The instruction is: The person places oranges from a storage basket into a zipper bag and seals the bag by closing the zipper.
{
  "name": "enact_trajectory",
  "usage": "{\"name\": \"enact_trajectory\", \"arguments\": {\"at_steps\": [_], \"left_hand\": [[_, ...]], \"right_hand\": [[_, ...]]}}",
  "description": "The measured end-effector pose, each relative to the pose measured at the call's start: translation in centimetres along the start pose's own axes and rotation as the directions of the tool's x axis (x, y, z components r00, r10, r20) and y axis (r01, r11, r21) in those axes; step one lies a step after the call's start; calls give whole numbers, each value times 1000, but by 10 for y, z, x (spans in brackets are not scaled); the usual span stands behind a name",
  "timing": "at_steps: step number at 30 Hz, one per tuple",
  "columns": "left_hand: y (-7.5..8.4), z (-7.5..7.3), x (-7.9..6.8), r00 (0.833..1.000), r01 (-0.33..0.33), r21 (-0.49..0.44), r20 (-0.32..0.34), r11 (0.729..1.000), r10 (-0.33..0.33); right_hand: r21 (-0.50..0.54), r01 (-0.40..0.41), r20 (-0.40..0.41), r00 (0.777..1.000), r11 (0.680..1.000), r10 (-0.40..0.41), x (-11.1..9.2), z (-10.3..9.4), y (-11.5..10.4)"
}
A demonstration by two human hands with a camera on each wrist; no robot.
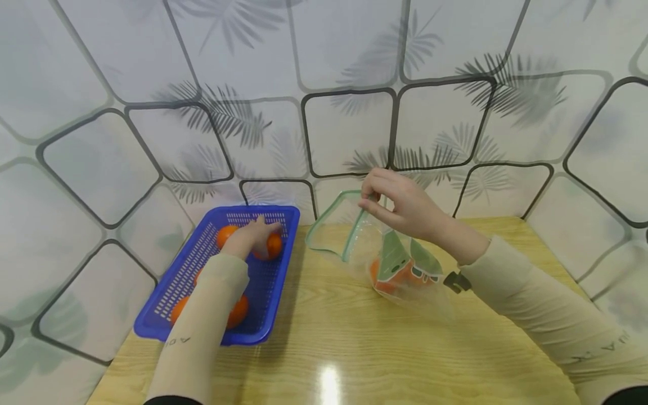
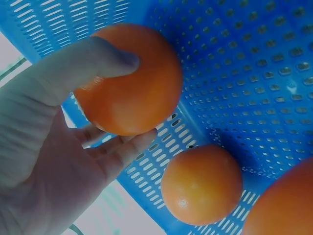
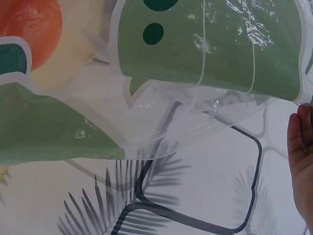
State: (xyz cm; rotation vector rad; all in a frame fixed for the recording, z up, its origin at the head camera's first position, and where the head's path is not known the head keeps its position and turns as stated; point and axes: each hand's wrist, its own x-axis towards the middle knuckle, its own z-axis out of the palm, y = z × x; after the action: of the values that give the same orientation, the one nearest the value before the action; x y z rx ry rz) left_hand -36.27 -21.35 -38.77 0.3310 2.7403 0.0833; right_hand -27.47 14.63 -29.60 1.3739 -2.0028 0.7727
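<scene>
My left hand (image 1: 257, 233) is in the blue plastic basket (image 1: 282, 301), at its far right corner. It grips a smooth, round orange-red fruit (image 2: 142, 95) that looks like a tomato, thumb on top and fingers below and behind. Another such fruit (image 2: 201, 185) lies nearby in the basket. To the right, my right hand (image 1: 400, 202) pinches the green-edged rim of a clear zip bag (image 1: 394, 256) with green print. The bag's mouth gapes toward the basket. Orange-red fruit (image 3: 29, 34) shows through the bag; how many pieces is unclear.
More round fruit (image 1: 238, 312) lies in the near part of the basket, partly hidden by my left sleeve (image 1: 199, 326). Basket and bag are on a pale wooden table (image 1: 324, 332). A patterned wall covering (image 1: 349, 135) rises behind and at both sides.
</scene>
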Motion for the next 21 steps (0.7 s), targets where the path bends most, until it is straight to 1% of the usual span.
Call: {"name": "enact_trajectory", "arguments": {"at_steps": [6,9,13,17,21], "left_hand": [[-3,0,-4,998,-53,5,-45,999,54],[-7,-1,-5,991,-104,14,-78,994,105],[-11,-4,-9,982,-150,19,-114,989,151],[-12,-9,-14,977,-163,27,-133,986,165],[-7,-17,-23,975,-166,26,-145,986,168]], "right_hand": [[0,-9,1,1000,1000,9,1,1,-1],[2,-10,3,1000,1000,10,1,1,-2],[0,-13,9,1000,1000,13,1,1,-1],[-4,-16,14,1000,1000,16,2,1,-1],[-1,-18,12,1000,1000,18,1,1,0]]}}
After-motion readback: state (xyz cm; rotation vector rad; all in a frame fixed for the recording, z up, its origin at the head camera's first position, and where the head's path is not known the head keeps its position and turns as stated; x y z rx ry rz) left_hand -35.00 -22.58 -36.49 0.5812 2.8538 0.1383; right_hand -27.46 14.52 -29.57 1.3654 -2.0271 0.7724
